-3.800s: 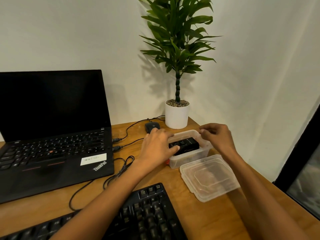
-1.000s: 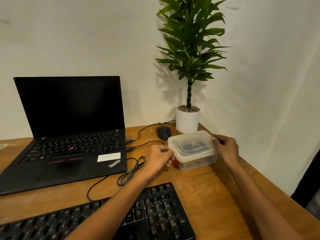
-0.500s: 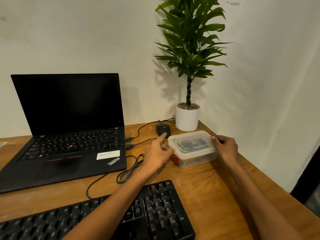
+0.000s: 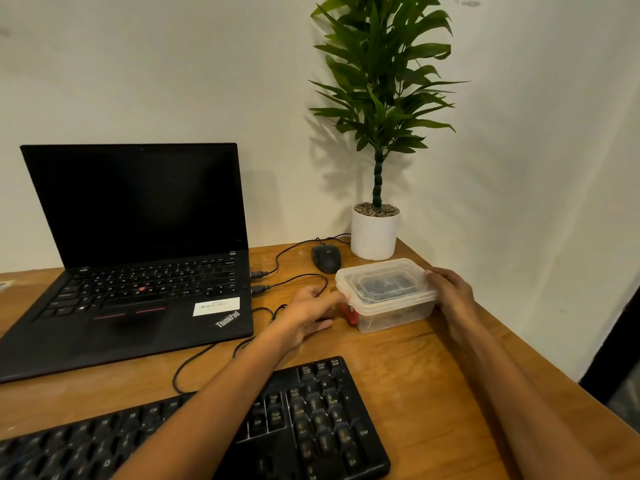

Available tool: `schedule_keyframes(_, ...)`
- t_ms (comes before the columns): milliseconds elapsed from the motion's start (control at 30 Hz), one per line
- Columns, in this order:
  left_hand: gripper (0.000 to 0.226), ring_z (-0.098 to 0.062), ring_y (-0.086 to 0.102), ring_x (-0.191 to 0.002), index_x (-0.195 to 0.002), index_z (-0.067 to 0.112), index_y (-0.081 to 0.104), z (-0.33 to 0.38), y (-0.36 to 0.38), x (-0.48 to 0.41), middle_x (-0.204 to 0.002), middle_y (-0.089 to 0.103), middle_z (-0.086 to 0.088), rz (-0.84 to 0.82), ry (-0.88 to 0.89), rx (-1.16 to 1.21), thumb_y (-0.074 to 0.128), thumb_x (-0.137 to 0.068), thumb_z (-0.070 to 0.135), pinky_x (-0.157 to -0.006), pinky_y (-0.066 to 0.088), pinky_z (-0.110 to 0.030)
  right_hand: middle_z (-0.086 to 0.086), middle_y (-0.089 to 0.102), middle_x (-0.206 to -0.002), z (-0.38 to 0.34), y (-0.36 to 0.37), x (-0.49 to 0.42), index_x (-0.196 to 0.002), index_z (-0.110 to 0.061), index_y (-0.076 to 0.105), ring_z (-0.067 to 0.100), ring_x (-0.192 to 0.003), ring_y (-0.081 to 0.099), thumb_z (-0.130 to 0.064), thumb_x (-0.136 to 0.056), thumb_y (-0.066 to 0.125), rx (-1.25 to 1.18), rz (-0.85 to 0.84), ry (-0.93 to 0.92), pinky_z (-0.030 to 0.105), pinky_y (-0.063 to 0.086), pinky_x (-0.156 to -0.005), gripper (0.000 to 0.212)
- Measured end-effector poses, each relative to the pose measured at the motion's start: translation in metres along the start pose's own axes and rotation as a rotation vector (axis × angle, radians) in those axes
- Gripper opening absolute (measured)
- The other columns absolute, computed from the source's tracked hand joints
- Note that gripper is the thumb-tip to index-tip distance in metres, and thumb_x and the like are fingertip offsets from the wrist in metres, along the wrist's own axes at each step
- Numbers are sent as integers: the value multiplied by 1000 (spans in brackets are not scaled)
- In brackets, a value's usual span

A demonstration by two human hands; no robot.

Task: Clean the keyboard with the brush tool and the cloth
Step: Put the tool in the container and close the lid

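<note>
The keyboard (image 4: 322, 414) lies crosswise on the near desk (image 4: 433, 375); beyond it, the left hand's (image 4: 308, 313) straight fingers touch and the right hand (image 4: 450, 289) grips a lidded box (image 4: 384, 289).

From my remote station, the head camera shows a person's right hand (image 4: 450, 289) gripping the right end of a lidded clear container (image 4: 398, 313) on a wooden desk (image 4: 433, 375), fingers curled over the lid's edge. The left hand (image 4: 311, 313) lies at the opposite end, fingers nearly straight, their tips beside a red piece (image 4: 349, 315) inside (blur hides whether they touch the box). Just beyond the left fingertips are a black mouse (image 4: 326, 258) and cables (image 4: 298, 280); beyond the right fingers stands a potted plant (image 4: 374, 233). A black keyboard (image 4: 311, 427) lies under the left forearm, and an open laptop (image 4: 138, 271) stands left of the left fingers.
</note>
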State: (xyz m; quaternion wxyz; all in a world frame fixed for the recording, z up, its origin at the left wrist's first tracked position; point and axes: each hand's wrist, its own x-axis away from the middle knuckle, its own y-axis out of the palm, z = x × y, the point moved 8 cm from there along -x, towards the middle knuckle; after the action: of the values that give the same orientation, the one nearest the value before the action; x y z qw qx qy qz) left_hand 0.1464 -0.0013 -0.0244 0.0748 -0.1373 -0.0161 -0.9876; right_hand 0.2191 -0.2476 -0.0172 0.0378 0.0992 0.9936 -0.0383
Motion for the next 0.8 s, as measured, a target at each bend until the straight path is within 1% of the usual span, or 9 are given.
schedule_keyframes(67,60,-17,57,-101,-127,7,45,-4,2,-3,-116,59,-13,-31,-70,72,74,-76,18,-76,53,-24,5,59,-105,5,4,2,-120,-12,51,19,-91,57,-29,-89,54,-46,-66,71,27,50,-68,35)
schedule_keyframes(200,33,-12,63,-75,-106,5,58,-8,10,-4,-97,66,-11,-108,-155,117,70,-79,19,-63,55,-20,4,62,-103,4,10,3,-116,-14,56,20,-93,58,-35,-92,48,-9,-150,74,30,50,-73,32)
schedule_keyframes(300,27,-15,65,-72,-94,4,58,-13,10,-6,-88,65,-12,-117,-192,121,72,-77,21,-64,55,-24,5,61,-109,4,11,2,-115,-17,57,21,-97,59,-39,-94,44,76,-166,58,33,52,-80,33)
schedule_keyframes(400,30,-16,65,-69,-94,3,58,-15,7,-7,-83,64,-12,-105,-200,103,73,-76,22,-60,56,-24,5,61,-109,4,11,2,-109,-19,58,22,-97,58,-39,-94,43,77,-169,60,35,52,-81,29)
schedule_keyframes(467,31,-15,64,-67,-95,3,60,-12,4,-8,-78,66,-10,-79,-185,74,74,-75,22,-56,55,-21,6,61,-109,4,10,2,-110,-17,57,21,-95,59,-37,-93,46,44,-151,60,31,52,-76,28)
schedule_keyframes(567,16,-11,61,-56,-83,3,64,-3,2,-7,-57,66,-6,-39,-112,-34,71,-78,17,-49,50,-16,10,60,-113,2,3,1,-120,-9,55,23,-96,59,-29,-88,57,-54,-76,60,31,53,-74,37)
schedule_keyframes(667,13,-12,53,-48,-86,-6,64,10,6,-2,-61,61,-12,-30,-33,-64,65,-82,6,-42,44,-15,7,59,-113,-4,-6,0,-121,-11,55,26,-100,59,-16,-83,65,-126,29,47,37,54,-80,40)
schedule_keyframes(733,13,-14,53,-50,-88,-7,64,16,6,-1,-65,60,-13,8,10,-113,65,-82,4,-46,45,-18,7,58,-117,-8,-6,1,-122,-12,54,27,-104,58,-11,-83,66,-119,63,23,41,53,-86,41)
schedule_keyframes(800,9,-15,57,-55,-81,-2,66,22,5,-3,-65,63,-11,68,81,-245,67,-81,7,-59,52,-26,8,58,-121,-11,-5,2,-122,-12,54,28,-107,58,-9,-83,65,-71,96,-15,44,52,-89,41)
